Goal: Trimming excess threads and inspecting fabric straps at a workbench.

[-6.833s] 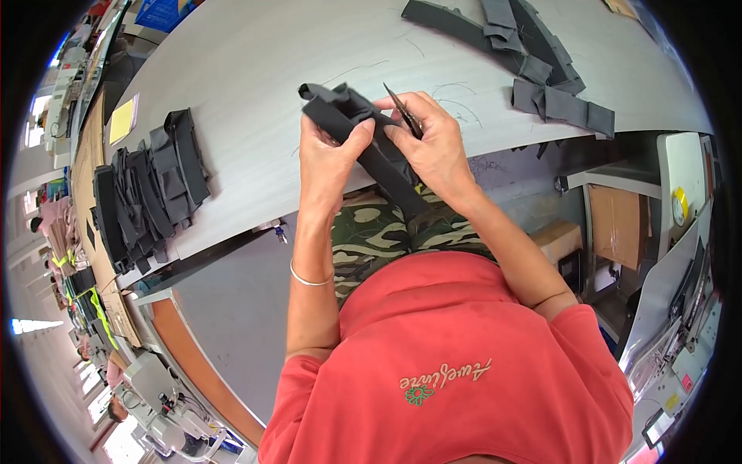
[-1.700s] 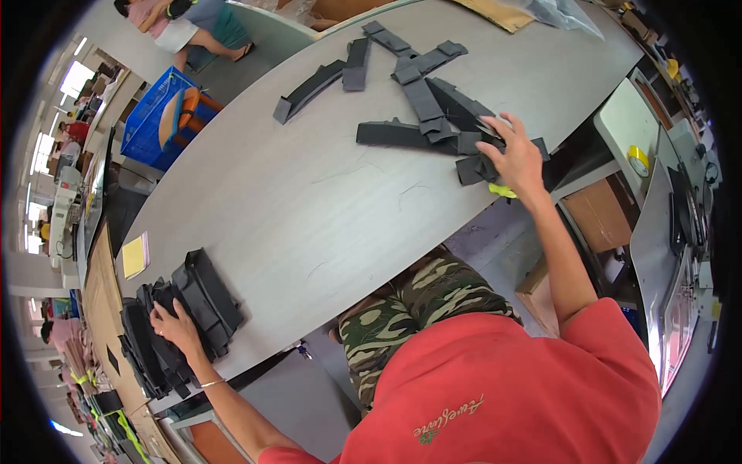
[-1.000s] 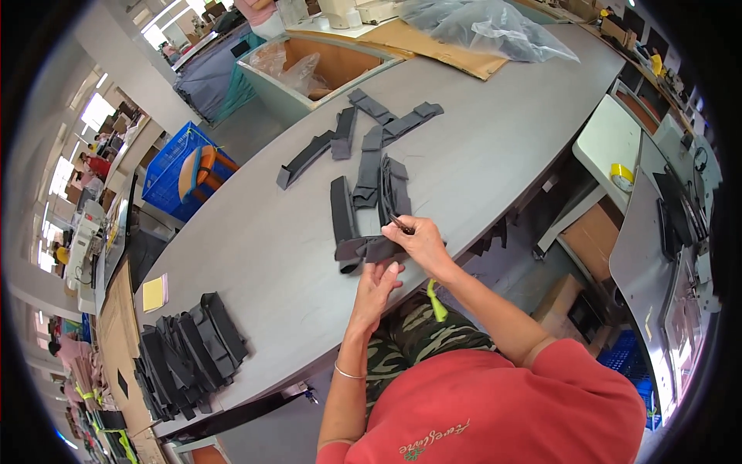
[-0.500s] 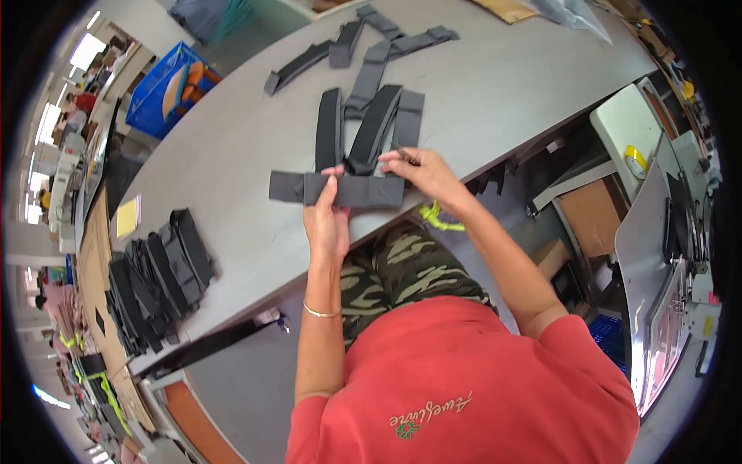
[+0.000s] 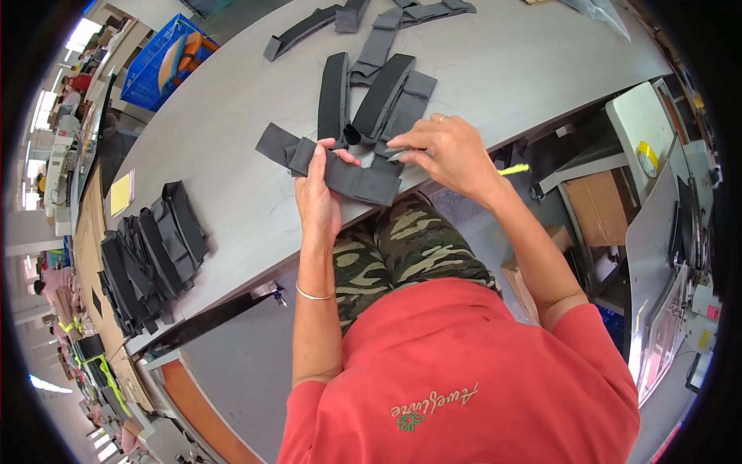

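Head view: both bare hands work at a dark grey fabric strip [image 5: 354, 178], slanted over the near edge of a pale table [image 5: 247, 201]; places below are given from this strip.
Left hand [image 5: 318, 185]: at the fabric strip's left half, grasping it, thumb on top and fingers underneath, some tips showing past the far edge.
Right hand [image 5: 456, 158]: at the fabric strip's right end, on its far side, thumb and fingers closed around a small metal tool [image 5: 397, 155].
Metal tool: mostly covered by the fingers, possibly thread snips; whether it touches the cloth I cannot tell.
Loose black strips: one [image 5: 333, 100] just beyond the fabric strip's middle, another [image 5: 384, 97] beyond its right half, both running away from it.
Strip pile [image 5: 154, 259]: well to the fabric strip's left, pieces packed side by side.
Yellow notepad [image 5: 121, 193]: also well left of the fabric strip.
Step in hand: seemingly detail work along the far edge, perhaps trimming, judging by the tool's place.
Next move: probably calls for the left grip to keep the cloth steady, with the tool lined up at the edge and clear of the left fingertips.
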Demonstrator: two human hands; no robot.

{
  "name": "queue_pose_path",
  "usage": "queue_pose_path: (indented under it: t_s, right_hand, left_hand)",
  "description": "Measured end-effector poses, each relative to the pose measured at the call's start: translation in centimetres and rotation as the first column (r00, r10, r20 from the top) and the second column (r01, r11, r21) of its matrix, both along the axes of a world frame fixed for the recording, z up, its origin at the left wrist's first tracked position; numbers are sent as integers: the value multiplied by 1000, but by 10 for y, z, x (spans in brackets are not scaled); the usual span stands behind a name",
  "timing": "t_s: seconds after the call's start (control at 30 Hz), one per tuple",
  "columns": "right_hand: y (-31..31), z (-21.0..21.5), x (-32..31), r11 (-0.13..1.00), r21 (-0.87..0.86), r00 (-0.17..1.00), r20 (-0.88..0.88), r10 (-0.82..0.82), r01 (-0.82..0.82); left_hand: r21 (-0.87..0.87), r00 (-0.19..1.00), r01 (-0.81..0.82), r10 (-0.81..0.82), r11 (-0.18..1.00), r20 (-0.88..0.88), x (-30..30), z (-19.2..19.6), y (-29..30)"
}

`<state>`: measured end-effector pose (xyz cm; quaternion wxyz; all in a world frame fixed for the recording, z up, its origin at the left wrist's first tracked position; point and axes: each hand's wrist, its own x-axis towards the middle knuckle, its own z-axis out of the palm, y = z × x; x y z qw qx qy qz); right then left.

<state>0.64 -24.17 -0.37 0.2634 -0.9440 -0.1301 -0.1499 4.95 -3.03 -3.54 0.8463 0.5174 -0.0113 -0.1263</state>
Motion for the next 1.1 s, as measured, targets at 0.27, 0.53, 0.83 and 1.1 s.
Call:
queue_pose_path:
  t_s: [0.27,0.53,0.83,1.1]
  right_hand:
    - [21,-17,15,971,-209,982,118,147,-120]
    - [38,-18,19,998,54,1000,-17,21,-21]
    - [39,-3,7,994,105,997,-76,29,-20]
    - [48,-3,11,995,-72,995,63,75,-71]
  left_hand:
    - [42,1000,22,-21,999,-23,2,12,-3]
    - [-5,991,76,-76,997,-110,5,14,2]
    - [-97,979,-78,58,992,-195,7,0,19]
    - [-64,981,-54,41,996,-191,9,3,19]
